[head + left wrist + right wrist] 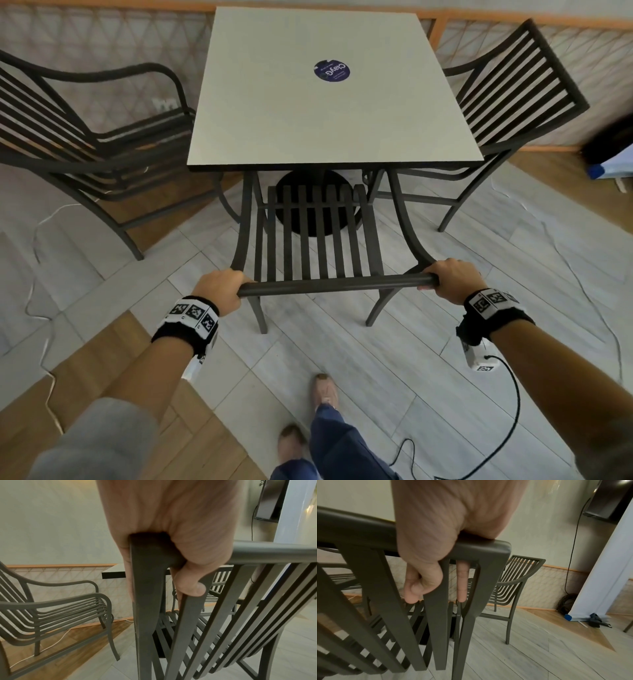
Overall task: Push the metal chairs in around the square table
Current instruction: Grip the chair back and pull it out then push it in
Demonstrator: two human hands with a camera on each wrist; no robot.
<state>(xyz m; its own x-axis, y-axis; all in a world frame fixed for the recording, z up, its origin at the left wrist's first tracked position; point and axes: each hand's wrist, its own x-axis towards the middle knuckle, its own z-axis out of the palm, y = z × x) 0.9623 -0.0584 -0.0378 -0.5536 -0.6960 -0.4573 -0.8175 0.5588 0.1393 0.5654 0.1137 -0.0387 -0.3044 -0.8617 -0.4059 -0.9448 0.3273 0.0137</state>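
A dark metal slatted chair stands in front of me, its seat partly under the near edge of the square pale table. My left hand grips the left end of its top rail, and my right hand grips the right end. In the left wrist view my fingers curl round the rail corner. In the right wrist view my fingers wrap the rail. A second chair stands off the table's left side, angled. A third chair sits at the right side.
A round black table base shows under the top. A purple round sticker lies on the table. Thin white cables and a black cable trail over the floor. My feet are behind the chair. Dark items lie at far right.
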